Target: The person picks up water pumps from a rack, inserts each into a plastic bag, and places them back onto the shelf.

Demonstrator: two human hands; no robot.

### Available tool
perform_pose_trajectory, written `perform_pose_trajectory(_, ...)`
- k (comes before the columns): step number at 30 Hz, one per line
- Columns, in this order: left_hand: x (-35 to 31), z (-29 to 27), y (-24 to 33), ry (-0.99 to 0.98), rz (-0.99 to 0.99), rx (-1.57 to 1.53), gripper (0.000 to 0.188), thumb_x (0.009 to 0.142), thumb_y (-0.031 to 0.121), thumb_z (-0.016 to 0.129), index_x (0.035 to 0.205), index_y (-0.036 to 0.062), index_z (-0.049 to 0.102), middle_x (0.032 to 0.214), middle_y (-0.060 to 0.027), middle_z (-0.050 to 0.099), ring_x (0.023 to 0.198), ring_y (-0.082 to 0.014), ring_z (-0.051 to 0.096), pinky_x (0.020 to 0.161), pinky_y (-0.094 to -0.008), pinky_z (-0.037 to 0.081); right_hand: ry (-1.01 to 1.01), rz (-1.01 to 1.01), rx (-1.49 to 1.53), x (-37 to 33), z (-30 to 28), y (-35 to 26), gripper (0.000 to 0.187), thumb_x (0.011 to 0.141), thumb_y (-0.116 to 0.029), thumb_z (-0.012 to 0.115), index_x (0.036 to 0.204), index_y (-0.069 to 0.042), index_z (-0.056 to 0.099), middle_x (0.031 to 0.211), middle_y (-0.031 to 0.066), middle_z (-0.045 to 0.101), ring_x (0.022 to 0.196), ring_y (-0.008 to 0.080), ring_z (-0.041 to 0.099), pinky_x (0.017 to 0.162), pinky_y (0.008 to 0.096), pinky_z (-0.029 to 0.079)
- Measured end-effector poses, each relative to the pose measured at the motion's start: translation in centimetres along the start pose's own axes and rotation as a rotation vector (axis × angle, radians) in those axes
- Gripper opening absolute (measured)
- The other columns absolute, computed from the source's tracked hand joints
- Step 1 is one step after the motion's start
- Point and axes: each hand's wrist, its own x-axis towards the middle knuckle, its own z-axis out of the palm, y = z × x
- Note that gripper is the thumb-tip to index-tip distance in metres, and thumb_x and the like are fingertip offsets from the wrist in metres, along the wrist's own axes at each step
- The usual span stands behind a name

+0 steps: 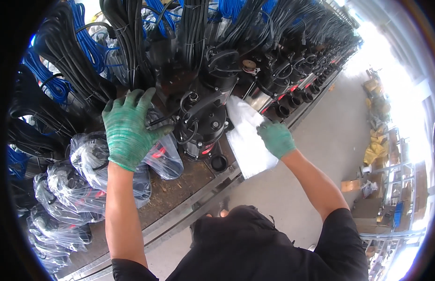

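Note:
My left hand, in a green knitted glove, is spread with its fingers apart over a pump in a clear plastic bag. Whether it touches the bag is hard to make out. Right of it stands a bare black submersible pump with a top handle and a round outlet facing the table edge. Against that pump's right side hangs a flat white plastic bag, or a stack of them. My right hand, gloved in the same green, is closed on the bag's right edge.
More bagged pumps line the table at left. Bare pumps run in a row toward the far right. Coiled black cables and blue ropes stand behind. A metal rail edges the table; shelving stands across the aisle.

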Motion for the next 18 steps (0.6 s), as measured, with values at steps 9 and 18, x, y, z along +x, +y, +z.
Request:
perform_pose_trajectory(9, -8.8, 1.7, 6.2, 0.377, -0.119, -0.588, 0.030, 0.089, -0.001, 0.065, 0.119, -0.0040, 0.065, 0.114, -0.0181, 0.067, 0.103, -0.0278, 0.064, 0.087, -0.0398, 0.053, 0.580, -0.021, 0.234, 1.9, -10.8, -1.6, 0.021, 0.083, -0.007, 0.069, 0.103, -0.011, 0.074, 0.106, 0.0067, 0.073, 0.090, 0.0315, 0.067, 0.077, 0.0414, 0.054)
perform_pose_trajectory(18, -8.3, 13.2, 18.5, -0.440, -1.020, -1.835, 0.035, 0.105, 0.029, 0.064, 0.128, 0.0027, 0.065, 0.109, -0.0057, 0.069, 0.097, -0.0170, 0.066, 0.084, -0.0320, 0.056, 0.201, -0.469, 0.505, -4.2, -5.7, -8.9, 0.040, 0.082, -0.025, 0.074, 0.119, -0.008, 0.071, 0.123, 0.0053, 0.067, 0.119, 0.0321, 0.062, 0.108, 0.0512, 0.046)
